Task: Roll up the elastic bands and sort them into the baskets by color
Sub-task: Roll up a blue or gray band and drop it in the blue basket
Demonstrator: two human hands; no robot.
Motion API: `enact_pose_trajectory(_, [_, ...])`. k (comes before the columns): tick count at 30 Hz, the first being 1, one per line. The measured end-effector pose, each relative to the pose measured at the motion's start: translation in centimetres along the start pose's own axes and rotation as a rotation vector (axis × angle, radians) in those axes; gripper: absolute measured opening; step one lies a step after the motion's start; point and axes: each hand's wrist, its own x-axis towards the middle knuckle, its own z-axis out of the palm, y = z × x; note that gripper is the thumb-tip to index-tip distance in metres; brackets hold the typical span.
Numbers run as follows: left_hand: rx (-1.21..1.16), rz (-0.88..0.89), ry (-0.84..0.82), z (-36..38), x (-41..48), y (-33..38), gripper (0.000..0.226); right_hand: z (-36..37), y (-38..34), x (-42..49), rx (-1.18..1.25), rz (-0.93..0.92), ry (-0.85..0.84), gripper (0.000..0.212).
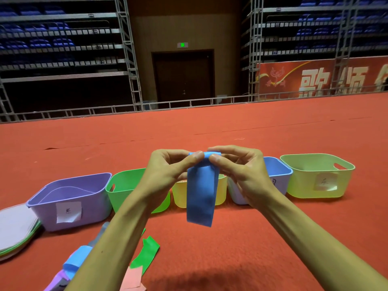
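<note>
Pinching top edge of flat blue elastic band (200,198) tight in left grip (168,172) and right grip (239,172). Open red carpet floor (210,127) beyond plastic baskets (94,208); white paper labels (68,212) unreadable.

I have one wide view, from the head, facing forward and slightly down, close over the baskets (90,208), stands (63,47) far off.

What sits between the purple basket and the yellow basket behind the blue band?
One green basket, its right part hidden behind the left arm. The head view shows it.
</note>
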Motion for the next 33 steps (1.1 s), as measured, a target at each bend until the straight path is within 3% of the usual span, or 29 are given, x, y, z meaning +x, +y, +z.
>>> enact_pose_trajectory(9, [-0.018,0.078,0.027,-0.24,0.07,-0.59,0.031,0.12,-0.17,0.05,-0.011,0.044,-0.007,0.015])
enact_pose_trajectory(17, [-0.074,0.027,0.005,-0.13,-0.15,-0.68,0.033,-0.03,-0.03,0.38,-0.031,0.002,0.012,0.029])
enact_pose_trajectory(25, [-0.048,0.070,0.045,-0.30,-0.13,-0.74,0.032,-0.05,-0.01,0.20,-0.055,-0.013,-0.025,0.026])
enact_pose_trajectory(33, [-0.054,0.059,0.040,0.02,-0.20,-0.90,0.035,-0.04,0.23,0.13,-0.065,-0.023,0.039,0.026])
